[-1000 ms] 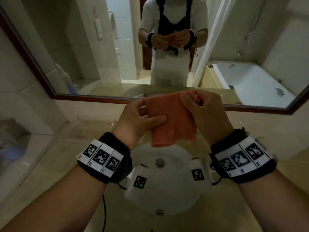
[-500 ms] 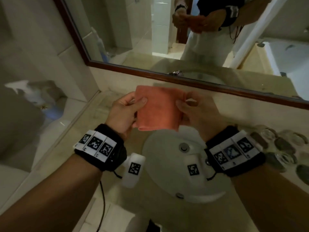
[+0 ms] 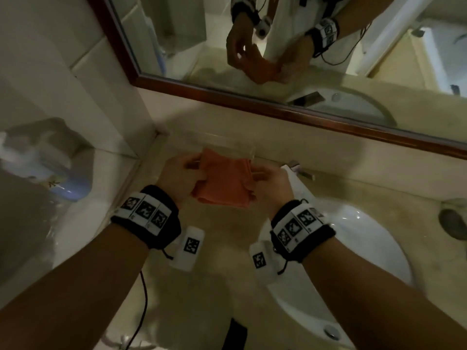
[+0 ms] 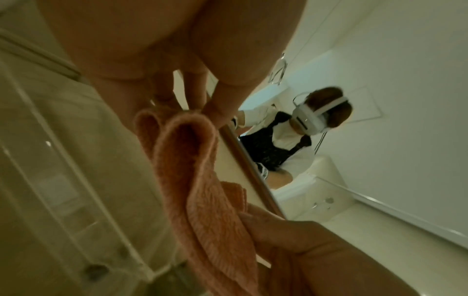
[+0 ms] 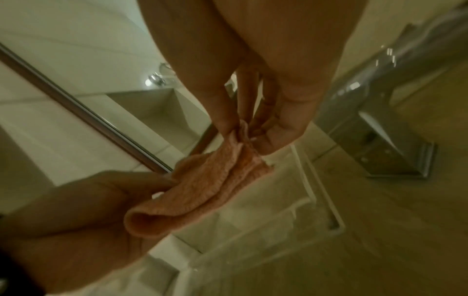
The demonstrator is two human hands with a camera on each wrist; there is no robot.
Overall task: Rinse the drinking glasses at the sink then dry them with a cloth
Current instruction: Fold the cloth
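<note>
A folded orange cloth (image 3: pixel 223 184) hangs between my two hands over the beige counter, left of the white sink (image 3: pixel 358 251). My left hand (image 3: pixel 194 169) pinches its left edge and my right hand (image 3: pixel 255 176) pinches its right edge. In the left wrist view the cloth (image 4: pixel 202 190) droops in folds from my left fingertips (image 4: pixel 215 114). From the right wrist, the cloth (image 5: pixel 202 188) is pinched between thumb and fingers (image 5: pixel 228 128). A round glass (image 3: pixel 452 223) stands at the right edge of the counter, blurred.
A clear plastic tray (image 3: pixel 222 144) lies on the counter under the cloth, against the back wall. The chrome tap (image 5: pixel 380 124) stands just right of it behind the sink. A wood-framed mirror (image 3: pixel 252 97) runs along the back. A side wall closes the left.
Both hands have carried the cloth left and down, from above the sink to above the counter and tray. The cloth is now folded smaller, and my head has tilted down.
</note>
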